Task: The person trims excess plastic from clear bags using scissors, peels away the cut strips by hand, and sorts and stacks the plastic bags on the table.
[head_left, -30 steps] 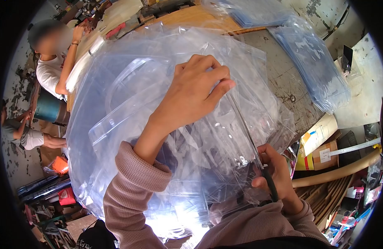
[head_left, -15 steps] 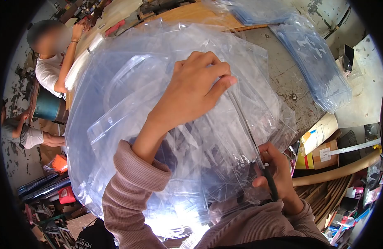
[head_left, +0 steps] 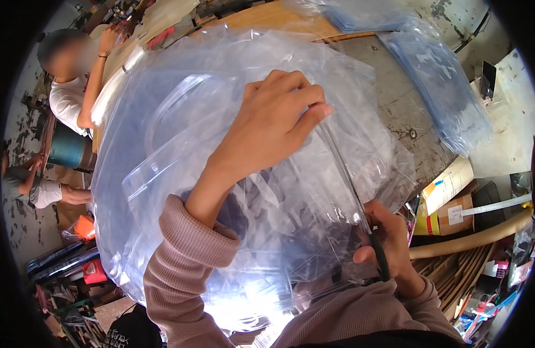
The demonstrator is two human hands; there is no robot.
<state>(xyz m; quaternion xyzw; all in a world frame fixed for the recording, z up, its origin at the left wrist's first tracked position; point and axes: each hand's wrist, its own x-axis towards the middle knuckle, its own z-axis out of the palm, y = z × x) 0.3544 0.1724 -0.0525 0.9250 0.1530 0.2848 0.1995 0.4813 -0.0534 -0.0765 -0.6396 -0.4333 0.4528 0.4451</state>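
Observation:
My left hand is closed in a pinch, thumb against bent fingers, on the edge of a clear plastic sheet. Long scissors with dark handles are in my right hand, lower right. Their metal blades point up and away, the tips close to my left thumb. Plastic lies around and under the blades; whether they are cutting it, I cannot tell. Crumpled, overlapping layers of the same film spread beneath both hands.
Stacked bluish plastic sheets lie at the upper right, beside a phone. A cardboard box and a tan tube are right of my right hand. A person in a white shirt works at far left; another person is below.
My left hand and the scissors have shifted very slightly to the right. Both hands keep their grips.

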